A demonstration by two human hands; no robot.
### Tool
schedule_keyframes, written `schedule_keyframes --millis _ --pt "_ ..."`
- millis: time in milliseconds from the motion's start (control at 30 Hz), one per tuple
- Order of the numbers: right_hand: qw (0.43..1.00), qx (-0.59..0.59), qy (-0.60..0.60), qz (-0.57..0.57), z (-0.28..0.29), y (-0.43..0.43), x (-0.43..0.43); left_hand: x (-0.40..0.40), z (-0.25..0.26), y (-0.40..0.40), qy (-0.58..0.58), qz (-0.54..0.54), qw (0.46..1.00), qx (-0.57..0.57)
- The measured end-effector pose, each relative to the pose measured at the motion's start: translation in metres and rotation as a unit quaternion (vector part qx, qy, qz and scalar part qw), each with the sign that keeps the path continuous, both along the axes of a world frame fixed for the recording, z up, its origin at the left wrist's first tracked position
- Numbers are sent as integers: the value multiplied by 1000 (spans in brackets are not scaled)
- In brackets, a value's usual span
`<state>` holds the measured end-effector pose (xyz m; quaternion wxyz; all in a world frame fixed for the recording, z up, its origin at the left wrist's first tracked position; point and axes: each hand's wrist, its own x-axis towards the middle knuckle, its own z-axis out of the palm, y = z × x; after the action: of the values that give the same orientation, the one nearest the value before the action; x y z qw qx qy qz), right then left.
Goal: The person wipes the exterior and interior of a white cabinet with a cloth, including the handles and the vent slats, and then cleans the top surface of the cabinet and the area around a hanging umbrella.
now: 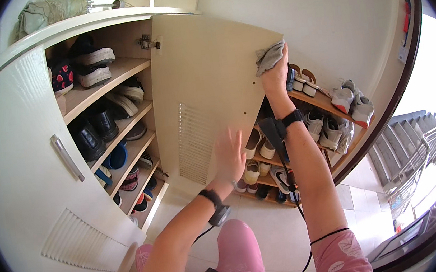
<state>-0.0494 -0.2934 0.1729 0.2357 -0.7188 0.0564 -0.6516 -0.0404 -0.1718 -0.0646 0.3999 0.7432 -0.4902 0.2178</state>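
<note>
A grey cloth (270, 57) is bunched under my right hand (277, 77), which presses it to the upper outer corner of a cabinet door (206, 65). The door stands swung out, its plain inner face towards me. Lower down, my left hand (230, 154) is raised with spread fingers in front of the door, near its louvred vent (193, 142). It looks slightly blurred and holds nothing; I cannot tell whether it touches the panel. Behind the door's hinge side, the shoe cabinet (107, 88) shows its shelves of shoes.
A second cabinet door (21, 156) with a metal handle (67, 157) is closed at left. Beyond the open door, a wooden shoe rack (319, 99) holds several pairs of shoes. A folded umbrella (51, 12) lies on the cabinet top. At right, a doorway gives onto stairs (394, 149).
</note>
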Motion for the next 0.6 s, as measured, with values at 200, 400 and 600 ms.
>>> schedule_keyframes --millis 200,400,600 --pt "984 -15 30 -172 -3 -17 9 -1 -89 75 24 -27 996 80" --pt "985 -29 23 -169 -5 -38 21 6 -161 155 89 11 985 149" --pt "975 -46 33 -213 -6 -45 15 6 -209 214 124 23 966 225"
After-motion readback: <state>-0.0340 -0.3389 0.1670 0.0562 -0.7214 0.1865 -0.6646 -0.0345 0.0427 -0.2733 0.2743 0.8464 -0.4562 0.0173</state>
